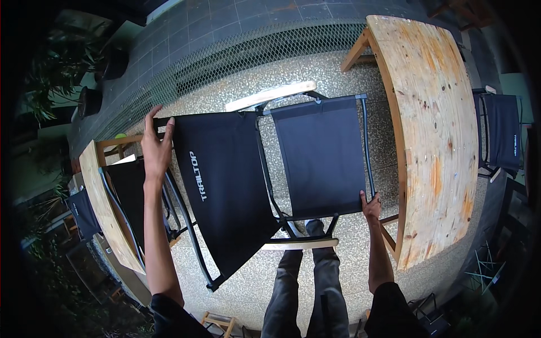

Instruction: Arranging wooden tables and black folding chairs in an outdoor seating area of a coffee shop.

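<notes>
Before me is a folding camp chair (pixel 228 177) with black fabric, a dark metal frame and light wooden armrests. My left hand (pixel 158 145) grips the upper far corner of its backrest, fingers around the frame end. At the near end of the seat's front bar, on the right, my right hand (pixel 371 205) holds the dark tube and the fabric edge. The seat panel (pixel 321 156) faces up, and the backrest spreads to the left of it. One armrest lies along the far side, the other near my legs.
A wooden table (pixel 435 139) stands close to the chair's right side. To the left are another black chair (pixel 127 186) and a wooden table (pixel 91 169). A metal mesh strip (pixel 262 46) runs across the floor beyond. Potted plants (pixel 91 101) stand at the upper left.
</notes>
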`<act>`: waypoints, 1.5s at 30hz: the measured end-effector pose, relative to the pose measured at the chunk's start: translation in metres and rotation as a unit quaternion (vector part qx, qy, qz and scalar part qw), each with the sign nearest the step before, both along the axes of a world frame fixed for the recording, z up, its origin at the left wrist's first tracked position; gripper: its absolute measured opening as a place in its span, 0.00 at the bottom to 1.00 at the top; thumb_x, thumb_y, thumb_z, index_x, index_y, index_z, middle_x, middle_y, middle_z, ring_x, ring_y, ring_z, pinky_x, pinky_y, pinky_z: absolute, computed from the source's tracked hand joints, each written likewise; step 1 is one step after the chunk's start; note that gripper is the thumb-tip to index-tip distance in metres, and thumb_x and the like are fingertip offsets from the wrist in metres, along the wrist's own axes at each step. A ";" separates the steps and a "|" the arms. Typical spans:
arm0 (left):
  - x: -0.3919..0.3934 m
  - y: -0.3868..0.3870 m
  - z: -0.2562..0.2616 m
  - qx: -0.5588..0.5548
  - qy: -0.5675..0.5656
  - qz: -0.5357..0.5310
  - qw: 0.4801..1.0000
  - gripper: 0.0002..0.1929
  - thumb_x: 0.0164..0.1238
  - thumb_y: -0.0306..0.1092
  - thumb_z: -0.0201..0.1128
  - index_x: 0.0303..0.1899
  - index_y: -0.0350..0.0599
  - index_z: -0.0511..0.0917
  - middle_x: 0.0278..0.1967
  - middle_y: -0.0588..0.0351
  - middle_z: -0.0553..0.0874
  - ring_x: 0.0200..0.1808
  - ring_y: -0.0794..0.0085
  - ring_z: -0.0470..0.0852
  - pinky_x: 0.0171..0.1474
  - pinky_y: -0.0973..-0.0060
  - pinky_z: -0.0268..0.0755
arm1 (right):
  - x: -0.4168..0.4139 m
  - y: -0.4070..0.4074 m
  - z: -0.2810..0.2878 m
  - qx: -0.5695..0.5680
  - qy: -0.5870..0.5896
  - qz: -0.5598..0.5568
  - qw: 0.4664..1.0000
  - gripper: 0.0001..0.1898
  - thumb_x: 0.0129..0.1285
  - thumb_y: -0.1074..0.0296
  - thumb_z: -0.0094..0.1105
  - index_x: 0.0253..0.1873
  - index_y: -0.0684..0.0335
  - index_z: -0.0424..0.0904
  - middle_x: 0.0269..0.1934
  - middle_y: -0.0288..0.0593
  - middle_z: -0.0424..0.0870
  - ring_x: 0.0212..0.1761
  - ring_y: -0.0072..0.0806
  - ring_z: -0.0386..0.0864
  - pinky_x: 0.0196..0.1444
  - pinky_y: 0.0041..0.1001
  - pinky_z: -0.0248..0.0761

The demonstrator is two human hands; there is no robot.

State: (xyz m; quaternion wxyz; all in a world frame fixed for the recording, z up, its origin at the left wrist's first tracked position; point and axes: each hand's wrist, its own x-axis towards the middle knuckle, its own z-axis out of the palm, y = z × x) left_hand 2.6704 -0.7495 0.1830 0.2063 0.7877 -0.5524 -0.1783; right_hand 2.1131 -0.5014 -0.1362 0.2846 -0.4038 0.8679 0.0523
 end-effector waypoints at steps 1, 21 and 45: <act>0.002 0.000 -0.007 -0.042 -0.010 -0.014 0.999 0.20 0.75 0.39 0.61 0.63 0.50 0.71 0.42 0.47 0.83 0.26 0.76 0.72 0.37 0.71 0.72 | -0.003 0.001 -0.004 0.001 -0.004 -0.001 1.000 0.50 0.61 0.29 0.56 0.68 0.77 0.61 0.53 0.71 0.79 0.54 0.66 0.77 0.59 0.48 0.69; 0.026 -0.006 -0.025 -0.097 -0.083 0.014 0.992 0.13 0.73 0.36 0.63 0.54 0.48 0.75 0.38 0.61 0.80 0.25 0.81 0.65 0.29 0.79 0.62 | 0.013 0.002 -0.004 -0.034 -0.080 0.017 0.996 0.35 0.65 0.36 0.57 0.55 0.69 0.68 0.50 0.63 0.83 0.52 0.64 0.78 0.61 0.47 0.66; 0.005 0.002 -0.012 -0.024 -0.085 0.081 0.993 0.18 0.72 0.43 0.62 0.59 0.55 0.73 0.54 0.48 0.81 0.37 0.63 0.81 0.45 0.64 0.73 | 0.008 -0.007 0.021 0.056 -0.074 -0.011 0.996 0.34 0.66 0.42 0.59 0.62 0.67 0.65 0.53 0.68 0.78 0.57 0.64 0.75 0.58 0.51 0.69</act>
